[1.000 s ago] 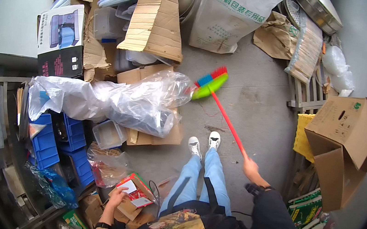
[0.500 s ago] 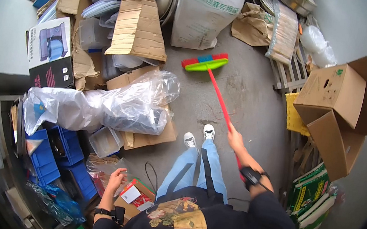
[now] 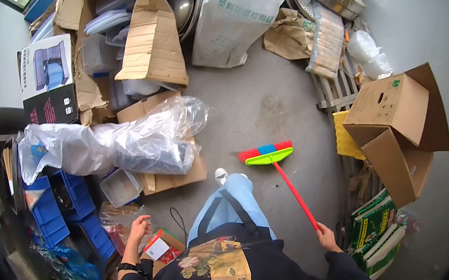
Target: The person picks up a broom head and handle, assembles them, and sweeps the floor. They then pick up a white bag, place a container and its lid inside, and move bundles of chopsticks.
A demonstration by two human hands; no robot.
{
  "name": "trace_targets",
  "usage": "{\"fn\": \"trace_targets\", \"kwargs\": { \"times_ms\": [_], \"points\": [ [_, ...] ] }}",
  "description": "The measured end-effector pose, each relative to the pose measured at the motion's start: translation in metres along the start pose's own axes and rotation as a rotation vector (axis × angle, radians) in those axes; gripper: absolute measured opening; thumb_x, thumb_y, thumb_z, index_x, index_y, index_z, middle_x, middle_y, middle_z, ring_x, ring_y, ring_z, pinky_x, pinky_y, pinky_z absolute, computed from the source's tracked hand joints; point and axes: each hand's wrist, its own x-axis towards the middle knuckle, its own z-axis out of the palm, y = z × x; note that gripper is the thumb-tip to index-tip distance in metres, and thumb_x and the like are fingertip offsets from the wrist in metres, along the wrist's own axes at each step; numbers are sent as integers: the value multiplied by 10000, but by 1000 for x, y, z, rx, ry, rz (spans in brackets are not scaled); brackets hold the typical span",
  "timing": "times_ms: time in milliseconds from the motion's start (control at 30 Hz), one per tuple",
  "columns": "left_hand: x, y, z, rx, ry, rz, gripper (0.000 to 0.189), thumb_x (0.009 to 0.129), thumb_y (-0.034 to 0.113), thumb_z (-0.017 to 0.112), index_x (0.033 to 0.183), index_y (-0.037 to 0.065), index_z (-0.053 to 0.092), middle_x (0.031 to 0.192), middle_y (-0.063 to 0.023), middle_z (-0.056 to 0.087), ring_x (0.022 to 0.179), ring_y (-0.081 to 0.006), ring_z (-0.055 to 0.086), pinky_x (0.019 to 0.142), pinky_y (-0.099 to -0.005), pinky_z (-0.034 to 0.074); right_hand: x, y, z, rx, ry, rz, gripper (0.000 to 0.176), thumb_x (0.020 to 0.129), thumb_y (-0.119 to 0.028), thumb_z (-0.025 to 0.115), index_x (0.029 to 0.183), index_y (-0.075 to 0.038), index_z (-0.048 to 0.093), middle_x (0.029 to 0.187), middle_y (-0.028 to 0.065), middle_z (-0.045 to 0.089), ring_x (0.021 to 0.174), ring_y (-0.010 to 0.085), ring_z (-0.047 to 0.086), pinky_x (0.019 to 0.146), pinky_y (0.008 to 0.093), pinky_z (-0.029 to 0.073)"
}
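My right hand [image 3: 328,238], at the lower right, is closed round the red handle of a broom [image 3: 294,192]. The broom's lime-green head with red and blue bristles is low over or on the grey floor, ahead and right of my feet; whether it touches cannot be made out. My left hand [image 3: 139,227] hangs at my left side, fingers loosely bent and apart, with nothing in it. It is nearest to a small red and brown box [image 3: 164,245] and some clear plastic wrapping [image 3: 116,217].
Left of me are blue bins [image 3: 47,213], a plastic-wrapped bundle [image 3: 145,141] and a torn carton [image 3: 154,46] of plastic boxes. A white sack [image 3: 234,22] stands ahead. To the right are an open cardboard box [image 3: 390,108], a yellow basket [image 3: 347,136] and green packets [image 3: 369,224].
The broom head has come back towards me and to the right, bristles now near my feet. My right hand has moved right and down with the handle. My left hand stays at my side.
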Motion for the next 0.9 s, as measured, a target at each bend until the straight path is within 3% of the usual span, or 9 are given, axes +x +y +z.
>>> {"fn": "trace_targets", "kwargs": {
  "times_ms": [67, 233, 367, 433, 533, 633, 733, 800, 900],
  "points": [
    [8, 21, 9, 14, -26, 23, 312, 778, 85, 453, 1068, 113, 565, 838, -45, 586, 627, -125, 552, 529, -245, 449, 2, -1, -8, 336, -91, 239, 398, 830, -141, 511, 1226, -116, 478, 766, 52, 597, 583, 112, 548, 533, 250, 444],
    [2, 112, 54, 237, -191, 158, 271, 811, 181, 519, 1069, 124, 580, 858, -8, 584, 699, -106, 537, 612, -245, 436, 129, -106, 22, 759, 27, 73, 403, 893, -239, 465, 1279, -141, 406, 500, -9, 435, 317, 99, 357, 306, 251, 286],
    [-22, 196, 101, 329, -499, 175, 331, 849, 285, 540, 1148, 143, 538, 967, -18, 566, 818, -108, 529, 721, -262, 428, 345, -220, 34, 621, 290, -132, 412, 873, -145, 413, 1283, -188, 399, 562, 1, 454, 373, 92, 393, 330, 257, 327],
    [-34, 222, 120, 471, -690, 275, 414, 857, 306, 535, 1226, 135, 461, 1030, -34, 535, 928, -132, 498, 833, -275, 405, 398, -297, -3, 680, 147, 45, 414, 864, -128, 384, 1271, -196, 411, 648, 62, 556, 495, 179, 539, 434, 322, 430],
    [-46, 242, 140, 614, -829, 207, 553, 807, 381, 575, 1273, 142, 399, 1081, -90, 497, 1033, -196, 469, 867, -311, 389, 445, -316, -1, 280, 350, 4, 464, 819, -126, 412, 1279, -179, 395, 824, 193, 607, 744, 336, 605, 643, 433, 466],
    [-42, 236, 132, 940, -826, 212, 672, 730, 446, 611, 1289, 160, 372, 1151, -125, 474, 1089, -273, 453, 892, -358, 383, 393, -224, 1, 160, 256, -188, 481, 807, -129, 429, 1269, -256, 392, 900, 247, 576, 852, 411, 560, 740, 479, 440],
    [-39, 207, 94, 1303, -676, 263, 742, 659, 456, 638, 1294, 191, 361, 1215, -148, 444, 1112, -320, 443, 910, -390, 373, 271, -165, -62, -130, 9, 84, 513, 823, -173, 459, 1286, -353, 328, 914, 229, 584, 882, 403, 556, 775, 483, 436],
    [-53, 202, 72, 1541, -630, 221, 667, 656, 415, 641, 1248, 193, 429, 1149, -156, 503, 1073, -305, 483, 912, -380, 371, 227, -127, -90, -68, 33, 16, 433, 815, -175, 475, 1238, -256, 435, 970, 198, 588, 917, 369, 556, 801, 442, 441],
    [-23, 147, 39, 1311, -872, 36, 580, 662, 330, 630, 1191, 141, 487, 1089, -156, 556, 1030, -304, 521, 892, -368, 391, 197, -108, -119, 132, 95, -34, 402, 796, -157, 510, 1197, -138, 489, 1054, 166, 576, 995, 307, 547, 846, 366, 432]
  ]
}}
